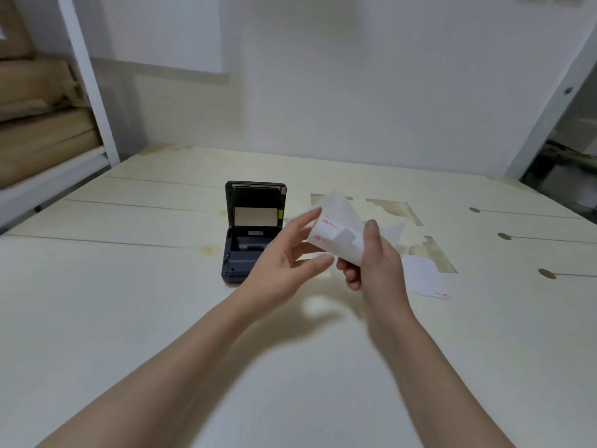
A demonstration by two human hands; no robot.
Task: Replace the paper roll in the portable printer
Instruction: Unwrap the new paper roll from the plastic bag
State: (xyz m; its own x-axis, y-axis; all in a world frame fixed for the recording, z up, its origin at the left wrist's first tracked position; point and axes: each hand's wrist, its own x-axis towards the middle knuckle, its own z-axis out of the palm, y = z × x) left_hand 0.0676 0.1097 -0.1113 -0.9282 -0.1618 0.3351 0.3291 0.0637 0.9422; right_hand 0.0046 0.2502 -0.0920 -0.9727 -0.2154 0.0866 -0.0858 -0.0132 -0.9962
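A small dark portable printer (248,240) sits on the pale wooden table (129,302) with its lid standing open, its paper bay exposed. Just right of it, above the table, my right hand (378,263) grips a white paper roll (339,237) with red print, a loose strip of it fanning upward. My left hand (284,253) is at the roll's left end, thumb and forefinger apart on either side of it, fingertips touching the paper. The left hand hides the printer's front right corner.
A loose white label sheet (426,279) with red print lies on the table behind my right hand. Darker cut-out patches (397,210) mark the tabletop there. A white shelf post (87,82) with brown parcels stands at far left; a wall closes the back.
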